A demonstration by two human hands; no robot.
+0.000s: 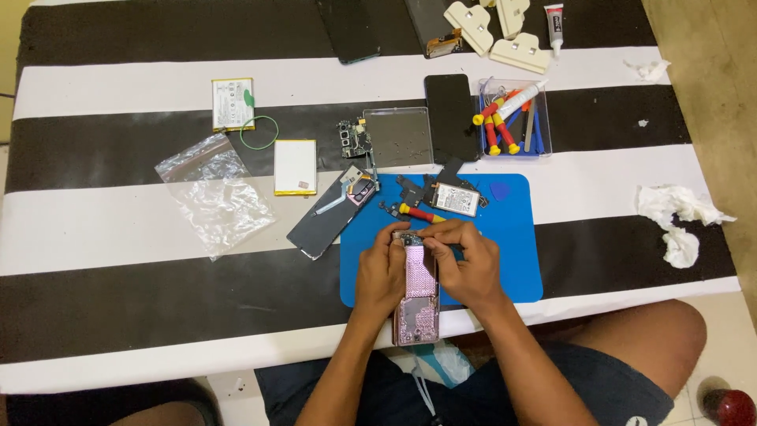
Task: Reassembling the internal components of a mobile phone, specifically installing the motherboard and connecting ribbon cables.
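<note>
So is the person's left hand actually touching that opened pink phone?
Touching. The head view shows the left hand wrapped against the left edge of the opened pink phone, fingers curled over its top end, with no gap visible.

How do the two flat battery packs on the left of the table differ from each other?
The upper battery lies on a white stripe, its face covered in print, with a green tab at its right edge. The lower battery lies mostly on the black stripe and shows a plain white face. The upper one also sits further left. Both are flat, upright rectangles edged in yellow, and neither hand touches them.
</note>
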